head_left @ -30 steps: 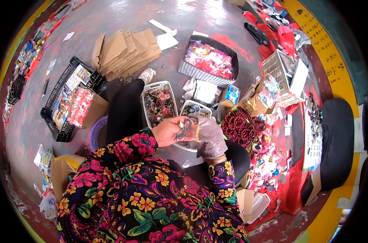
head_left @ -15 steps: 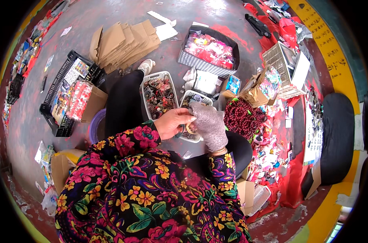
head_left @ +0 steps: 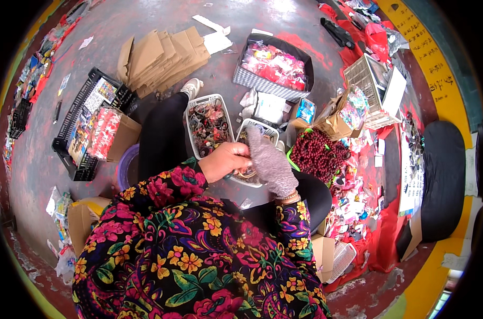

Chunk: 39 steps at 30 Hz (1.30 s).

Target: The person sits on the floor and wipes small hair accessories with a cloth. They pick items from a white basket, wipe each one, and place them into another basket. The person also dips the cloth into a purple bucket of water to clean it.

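My left hand (head_left: 225, 160) is bare, its thumb and fingers pinched together against the gloved fingers of my right hand. A greyish-mauve knitted glove (head_left: 273, 162) covers my right hand (head_left: 271, 169), whose back faces up, with part of its fingers pointing away from me. Whatever the two hands hold between them is hidden. Below them stands a small white basket (head_left: 258, 123) of bands and rings, partly covered by the hands. To its left is a larger white basket (head_left: 218, 97) filled with tangled hair ties and small red and dark pieces.
Dark red beads (head_left: 321, 154) are heaped at the right. Beyond the baskets stands a checked box (head_left: 247, 80) of pink packets. Flattened cardboard (head_left: 164, 58) lies at far left, near a black crate (head_left: 63, 143). A purple tub (head_left: 126, 166) sits by my left leg.
The gloved hand has turned, and its finger end has moved slightly up and left, with the glove looking narrower there. My left hand has shifted slightly left and its fingers are more tucked in.
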Each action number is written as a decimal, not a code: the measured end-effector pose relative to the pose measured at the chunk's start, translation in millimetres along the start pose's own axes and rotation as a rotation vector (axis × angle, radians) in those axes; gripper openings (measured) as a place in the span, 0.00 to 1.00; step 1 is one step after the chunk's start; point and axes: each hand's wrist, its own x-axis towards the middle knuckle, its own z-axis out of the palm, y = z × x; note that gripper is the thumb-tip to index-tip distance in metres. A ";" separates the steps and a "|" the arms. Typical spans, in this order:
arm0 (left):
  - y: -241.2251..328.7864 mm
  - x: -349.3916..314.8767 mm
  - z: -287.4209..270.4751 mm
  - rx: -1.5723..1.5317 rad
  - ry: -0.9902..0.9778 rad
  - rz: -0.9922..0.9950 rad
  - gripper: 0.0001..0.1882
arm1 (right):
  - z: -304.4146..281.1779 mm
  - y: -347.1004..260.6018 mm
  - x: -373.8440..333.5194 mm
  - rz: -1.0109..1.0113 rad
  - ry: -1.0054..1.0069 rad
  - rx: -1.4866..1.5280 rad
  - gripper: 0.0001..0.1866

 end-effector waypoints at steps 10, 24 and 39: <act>0.9 -1.0 14.5 0.085 -0.116 -0.052 0.09 | -4.1 -2.3 -16.5 0.012 0.156 0.166 0.24; 7.9 1.9 -1.3 0.036 0.038 0.066 0.09 | 6.8 11.6 -3.0 0.130 -0.088 0.088 0.35; -0.1 4.9 -5.5 -0.148 -0.055 -0.102 0.08 | 19.3 23.9 -11.2 0.130 0.034 0.185 0.30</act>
